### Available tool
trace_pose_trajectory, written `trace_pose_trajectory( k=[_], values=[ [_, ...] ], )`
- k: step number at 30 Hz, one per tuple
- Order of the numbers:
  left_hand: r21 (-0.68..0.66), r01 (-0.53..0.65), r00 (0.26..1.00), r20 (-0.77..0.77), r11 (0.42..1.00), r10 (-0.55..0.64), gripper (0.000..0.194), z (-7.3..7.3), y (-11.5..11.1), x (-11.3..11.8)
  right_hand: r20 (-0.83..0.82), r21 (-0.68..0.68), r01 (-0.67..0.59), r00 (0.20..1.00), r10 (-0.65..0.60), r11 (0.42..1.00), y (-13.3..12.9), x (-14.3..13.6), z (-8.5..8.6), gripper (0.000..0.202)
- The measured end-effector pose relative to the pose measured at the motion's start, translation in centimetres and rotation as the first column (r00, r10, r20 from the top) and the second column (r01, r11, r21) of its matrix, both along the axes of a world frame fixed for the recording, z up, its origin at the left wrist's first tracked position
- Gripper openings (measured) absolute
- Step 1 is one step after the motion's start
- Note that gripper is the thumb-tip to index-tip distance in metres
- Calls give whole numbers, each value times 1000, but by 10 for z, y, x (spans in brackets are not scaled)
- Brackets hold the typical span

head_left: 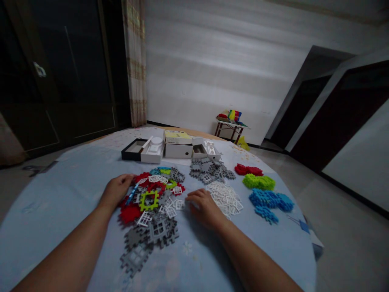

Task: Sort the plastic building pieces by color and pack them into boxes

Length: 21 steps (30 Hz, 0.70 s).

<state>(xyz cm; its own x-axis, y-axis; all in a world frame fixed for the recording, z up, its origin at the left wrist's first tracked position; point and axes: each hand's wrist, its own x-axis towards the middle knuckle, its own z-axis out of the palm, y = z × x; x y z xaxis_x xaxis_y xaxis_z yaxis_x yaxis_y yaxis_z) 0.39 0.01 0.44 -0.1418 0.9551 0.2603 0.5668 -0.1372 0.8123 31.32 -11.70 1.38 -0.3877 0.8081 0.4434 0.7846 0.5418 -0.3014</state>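
- Head view: pale wall (182,61) behind a round table with a light blue cloth (73,190); white boxes (178,151) stand beyond both hands.
- Left hand (117,190): fingers curled at the near-left edge of the mixed heap (156,188); cannot tell whether they pinch a piece.
- Right hand (205,207): palm down, fingers loosely bent and apart, nothing seen in them.
- Mixed heap lies between the hands: red pieces (130,213), a lime square frame (148,207), small white window frames, grey panels (159,229) nearer the body.
- Just beyond the right hand: grey pile (209,170); just right of it: white pile (226,198). Farther right, red pile (248,169), lime pile (258,181) and blue pile (269,200).
- Risk: the right wrist or forearm could drag white frames out of their pile, since it sits so close.
- Risk: overlapping toothed edges may snag, so lifting one piece could pull neighbours along.
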Motion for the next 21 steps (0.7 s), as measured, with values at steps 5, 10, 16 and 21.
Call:
trace_pose_trajectory(
  k=[5,10,16,21],
  values=[
    [-3,9,1000,0,1000,-9,44,-3,2,-2,29,-55,-37,999,39,998,-5,-16,-1,26],
    [-2,11,1000,3,1000,-11,43,1,0,0,82,-105,-37,996,46,994,-6,-21,0,21],
    [-5,1,1000,-5,1000,-1,41,6,-3,2,142,-41,28,990,-22,999,-1,-15,-1,21],
    [-9,2,1000,-12,1000,-2,39,9,-4,2,24,47,168,985,-170,985,6,19,11,22]
  ],
)
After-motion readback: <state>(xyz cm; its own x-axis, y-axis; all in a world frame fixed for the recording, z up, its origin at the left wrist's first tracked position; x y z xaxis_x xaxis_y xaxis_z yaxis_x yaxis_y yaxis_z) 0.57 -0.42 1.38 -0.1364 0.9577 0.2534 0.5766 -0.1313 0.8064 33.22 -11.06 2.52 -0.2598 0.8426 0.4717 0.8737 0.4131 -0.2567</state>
